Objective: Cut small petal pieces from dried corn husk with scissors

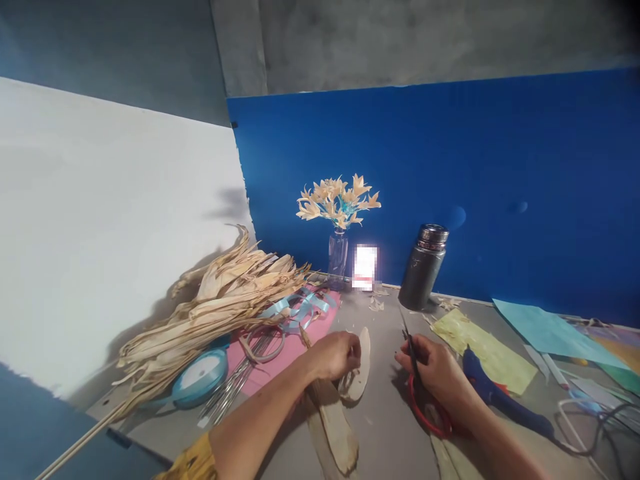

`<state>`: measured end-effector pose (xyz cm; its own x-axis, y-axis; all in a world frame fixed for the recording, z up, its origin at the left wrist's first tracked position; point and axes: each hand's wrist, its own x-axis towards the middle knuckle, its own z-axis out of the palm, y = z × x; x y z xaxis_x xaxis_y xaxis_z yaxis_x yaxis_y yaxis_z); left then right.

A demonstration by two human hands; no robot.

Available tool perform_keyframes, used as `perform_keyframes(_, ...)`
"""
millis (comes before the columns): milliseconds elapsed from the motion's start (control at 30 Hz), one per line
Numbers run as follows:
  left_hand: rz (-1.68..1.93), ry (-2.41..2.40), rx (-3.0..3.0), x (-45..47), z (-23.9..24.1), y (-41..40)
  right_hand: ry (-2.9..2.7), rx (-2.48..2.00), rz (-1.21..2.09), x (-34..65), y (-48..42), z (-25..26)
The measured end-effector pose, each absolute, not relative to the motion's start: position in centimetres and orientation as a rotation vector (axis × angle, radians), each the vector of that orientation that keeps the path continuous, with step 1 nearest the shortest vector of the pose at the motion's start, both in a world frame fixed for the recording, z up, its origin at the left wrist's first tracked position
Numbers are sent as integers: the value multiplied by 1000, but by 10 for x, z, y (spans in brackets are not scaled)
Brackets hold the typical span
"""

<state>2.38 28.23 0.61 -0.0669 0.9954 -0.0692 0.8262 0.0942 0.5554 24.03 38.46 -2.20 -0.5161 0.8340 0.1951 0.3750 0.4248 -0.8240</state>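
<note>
My left hand is closed on a pale dried corn husk piece that curves up past the fingers; a longer husk strip lies under my forearm. My right hand grips red-handled scissors, blades pointing up and away, the red loop showing below the palm. The two hands sit a short gap apart over the grey table.
A heap of dried husks lies at left beside a blue ribbon spool, metal wires and pink paper. A blue glue gun and coloured paper sheets lie right. A vase of husk flowers and a dark flask stand against the blue board.
</note>
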Motion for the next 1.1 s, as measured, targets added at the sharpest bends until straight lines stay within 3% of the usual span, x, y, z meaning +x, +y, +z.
perform_keyframes(500,516,1701,1732,10,19,286,-2373,-1071,789,238,375,-17)
perform_keyframes(833,232,2194,1762,33,5,279,-2392,-1186,877,213,385,-2)
perform_keyframes(1100,489,2138,1744,25,4,278,-2287,-1370,579,167,378,-17)
